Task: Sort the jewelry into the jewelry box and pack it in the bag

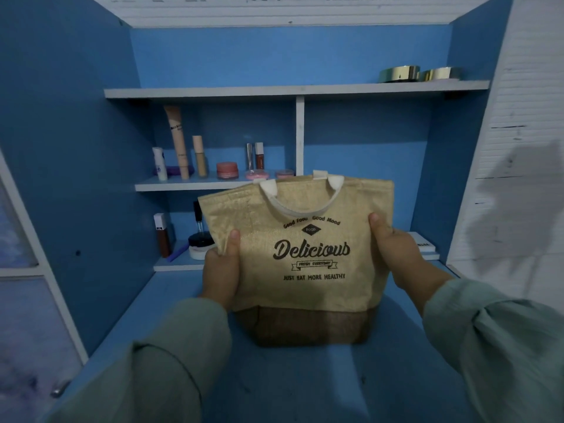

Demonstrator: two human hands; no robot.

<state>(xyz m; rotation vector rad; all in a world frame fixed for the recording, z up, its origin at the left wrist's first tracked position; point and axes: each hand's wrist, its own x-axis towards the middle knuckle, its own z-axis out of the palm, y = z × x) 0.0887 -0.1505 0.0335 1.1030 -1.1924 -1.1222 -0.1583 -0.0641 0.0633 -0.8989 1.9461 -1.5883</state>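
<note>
Sleeves of pale green cloth fill the bottom corners, running up to the two hands that hold the bag (305,257) upright above the blue desk (171,303). It is a tan woven tote with a darker base and white handles, its printed front facing the camera; whether its base touches the desk or hangs just over it is hard to tell. The left hand (221,271) grips the bag's left edge, thumb pressed on the front and fingers curled behind out of sight. The right hand (396,251) grips the right edge the same way, thumb on the front near the top corner. Both forearms reach forward, roughly level with each other.

No jewelry box and no loose jewelry show on the desk, so the sorting seems done, and the box may already be in the bag, though its inside is hidden. If so, little is left but to set the bag down.

Behind the bag, the shelves (189,186) carry cosmetics: tubes, small jars and bottles. Two gold bangles (419,74) sit on the top shelf at the right.
</note>
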